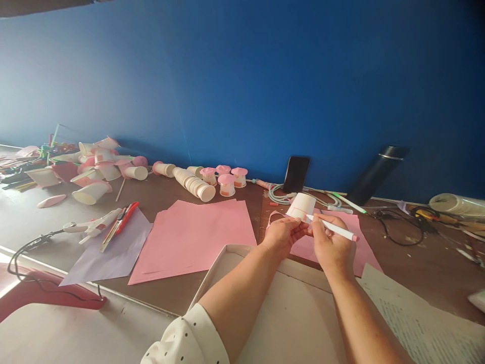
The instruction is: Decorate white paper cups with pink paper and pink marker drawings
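My left hand point(285, 233) is closed on a white paper cup point(302, 203), held upside down with its narrow end up. Pale pink-orange lines are drawn on the cup's side. A white marker point(337, 228) with a pink end sits in my right hand point(333, 247), its tip at the cup's side. Beneath both hands lie pink paper point(366, 247) and an open shallow white box point(303, 308). Small finished cups with pink paper roofs point(226, 185) stand in a group further left.
Left of my arms are pink sheets point(197, 237), nested paper cups point(193, 184), a red utility knife point(119, 225) and a glue gun point(91, 225). A phone point(296, 174) and a black bottle point(377, 174) lean on the blue wall. Cables point(401, 235) lie at right.
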A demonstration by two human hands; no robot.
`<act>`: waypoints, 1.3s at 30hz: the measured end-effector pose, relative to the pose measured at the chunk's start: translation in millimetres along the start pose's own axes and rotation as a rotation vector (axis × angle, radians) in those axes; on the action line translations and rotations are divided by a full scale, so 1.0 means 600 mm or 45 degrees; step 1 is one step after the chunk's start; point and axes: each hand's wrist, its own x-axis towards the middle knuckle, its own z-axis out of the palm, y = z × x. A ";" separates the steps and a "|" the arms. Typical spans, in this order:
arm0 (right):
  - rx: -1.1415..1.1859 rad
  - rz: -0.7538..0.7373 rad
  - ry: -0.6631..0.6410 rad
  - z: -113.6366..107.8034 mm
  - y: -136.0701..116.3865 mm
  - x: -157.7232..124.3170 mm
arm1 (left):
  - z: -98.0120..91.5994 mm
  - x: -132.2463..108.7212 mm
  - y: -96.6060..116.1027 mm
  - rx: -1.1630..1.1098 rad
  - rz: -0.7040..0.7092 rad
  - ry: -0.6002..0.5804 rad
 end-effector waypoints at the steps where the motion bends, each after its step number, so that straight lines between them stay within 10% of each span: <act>1: -0.006 0.008 -0.003 -0.001 -0.001 0.000 | 0.000 0.000 0.000 0.003 -0.002 0.005; 39: -0.064 -0.037 0.007 0.000 0.001 0.000 | 0.000 0.001 0.000 0.012 0.004 0.017</act>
